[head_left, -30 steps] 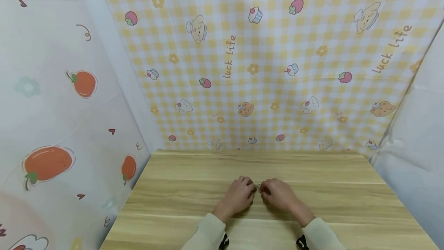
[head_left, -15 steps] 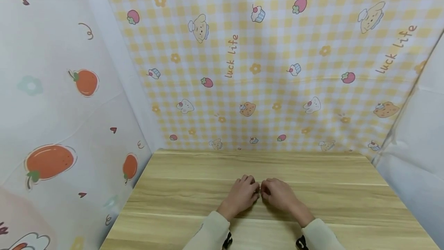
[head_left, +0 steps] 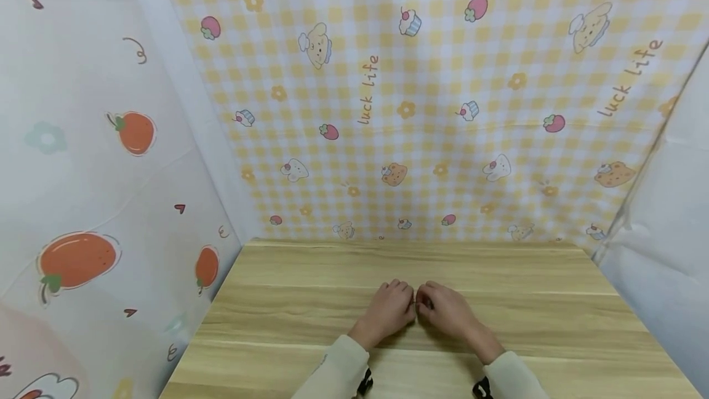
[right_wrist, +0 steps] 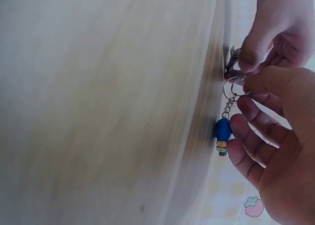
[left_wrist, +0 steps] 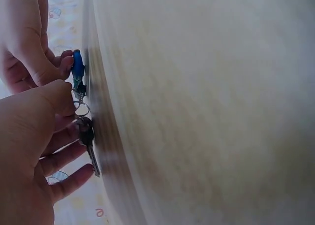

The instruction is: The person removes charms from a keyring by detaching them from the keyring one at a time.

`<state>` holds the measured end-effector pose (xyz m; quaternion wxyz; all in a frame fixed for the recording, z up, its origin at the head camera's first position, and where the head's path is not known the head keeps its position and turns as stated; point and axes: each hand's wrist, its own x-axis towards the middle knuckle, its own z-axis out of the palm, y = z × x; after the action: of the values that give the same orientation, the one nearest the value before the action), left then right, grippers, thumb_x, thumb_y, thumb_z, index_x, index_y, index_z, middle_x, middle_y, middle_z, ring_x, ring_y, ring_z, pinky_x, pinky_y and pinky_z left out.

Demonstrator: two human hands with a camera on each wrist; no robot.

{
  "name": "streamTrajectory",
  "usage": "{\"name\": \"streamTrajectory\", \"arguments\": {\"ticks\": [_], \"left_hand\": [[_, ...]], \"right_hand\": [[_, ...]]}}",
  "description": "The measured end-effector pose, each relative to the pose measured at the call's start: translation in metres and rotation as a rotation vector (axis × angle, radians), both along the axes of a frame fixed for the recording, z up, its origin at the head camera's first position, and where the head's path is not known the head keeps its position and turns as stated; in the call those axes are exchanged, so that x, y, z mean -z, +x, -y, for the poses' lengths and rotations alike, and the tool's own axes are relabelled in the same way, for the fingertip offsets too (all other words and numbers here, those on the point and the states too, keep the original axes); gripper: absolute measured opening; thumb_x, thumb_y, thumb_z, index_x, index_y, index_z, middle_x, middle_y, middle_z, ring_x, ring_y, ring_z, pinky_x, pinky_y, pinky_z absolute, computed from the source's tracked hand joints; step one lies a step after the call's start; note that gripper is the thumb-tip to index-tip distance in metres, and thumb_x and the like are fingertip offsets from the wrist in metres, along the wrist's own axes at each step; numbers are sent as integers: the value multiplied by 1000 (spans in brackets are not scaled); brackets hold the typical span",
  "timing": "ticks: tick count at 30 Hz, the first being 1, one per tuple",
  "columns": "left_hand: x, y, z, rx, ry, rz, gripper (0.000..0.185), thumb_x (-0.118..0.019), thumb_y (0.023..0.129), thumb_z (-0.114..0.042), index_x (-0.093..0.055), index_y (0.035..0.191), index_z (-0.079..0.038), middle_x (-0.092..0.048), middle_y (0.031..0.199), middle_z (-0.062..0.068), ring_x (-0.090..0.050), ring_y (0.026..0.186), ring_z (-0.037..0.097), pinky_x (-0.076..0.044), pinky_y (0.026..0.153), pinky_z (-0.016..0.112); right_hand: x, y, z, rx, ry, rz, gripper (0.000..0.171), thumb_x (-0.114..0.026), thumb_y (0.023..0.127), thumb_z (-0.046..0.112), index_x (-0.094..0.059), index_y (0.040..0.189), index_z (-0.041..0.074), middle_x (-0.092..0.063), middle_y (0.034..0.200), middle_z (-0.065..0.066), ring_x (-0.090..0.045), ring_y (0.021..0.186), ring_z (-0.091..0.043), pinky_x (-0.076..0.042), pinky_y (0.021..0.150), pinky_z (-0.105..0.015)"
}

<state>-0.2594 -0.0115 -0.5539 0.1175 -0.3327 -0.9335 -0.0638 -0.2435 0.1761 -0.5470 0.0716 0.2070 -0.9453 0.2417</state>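
Note:
Over the middle of the wooden table, my left hand (head_left: 390,308) and right hand (head_left: 446,310) almost touch. Between them is a metal key ring (right_wrist: 231,88), best seen in the wrist views. My left thumb and finger pinch it at the key's side, and a dark-headed key (left_wrist: 86,131) lies below my left fingers. On the right, my thumb and index finger pinch the ring's edge. A short chain (right_wrist: 228,107) links the ring to a blue figure charm (right_wrist: 223,130) beside my other right fingers. The fingertips partly hide the ring; in the head view it is barely visible.
The light wood tabletop (head_left: 277,319) spreads around both hands. A yellow checked cloth (head_left: 343,140) hangs along its back edge. White fruit-print cloth (head_left: 94,189) covers the left side, and a plain white sheet (head_left: 664,220) the right.
My left hand has moved slightly right, toward the right hand, and its fingers have turned inward. The small gap that showed the ring in the head view has narrowed. The right hand stays nearly in place.

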Motion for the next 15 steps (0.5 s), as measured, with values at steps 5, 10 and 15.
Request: {"name": "streamTrajectory", "arguments": {"ticks": [5, 10, 15], "left_hand": [[-1, -4, 2, 23, 112, 0, 14, -73, 95, -15, -61, 87, -18, -58, 74, -8, -48, 69, 8, -44, 67, 23], [-2, -6, 4, 23, 167, 51, 11, -74, 97, -13, -64, 92, -16, -60, 77, -8, -48, 68, 4, -42, 64, 17], [-5, -4, 9, 8, 291, 210, 6, -71, 101, -15, -66, 97, -15, -64, 85, -7, -51, 75, 2, -45, 68, 16]], "right_hand": [[0, -2, -1, 8, -37, 16, 12, -77, 96, 13, -70, 93, 22, -62, 85, 14, -50, 72, 2, -44, 63, -21], [-3, -2, -1, 32, -92, 56, 11, -75, 97, 9, -71, 97, 19, -67, 86, 11, -53, 71, 1, -47, 63, -21], [-6, -2, 0, 69, -122, 72, 11, -75, 97, 8, -72, 99, 18, -69, 88, 9, -55, 71, 0, -47, 62, -21]]}}
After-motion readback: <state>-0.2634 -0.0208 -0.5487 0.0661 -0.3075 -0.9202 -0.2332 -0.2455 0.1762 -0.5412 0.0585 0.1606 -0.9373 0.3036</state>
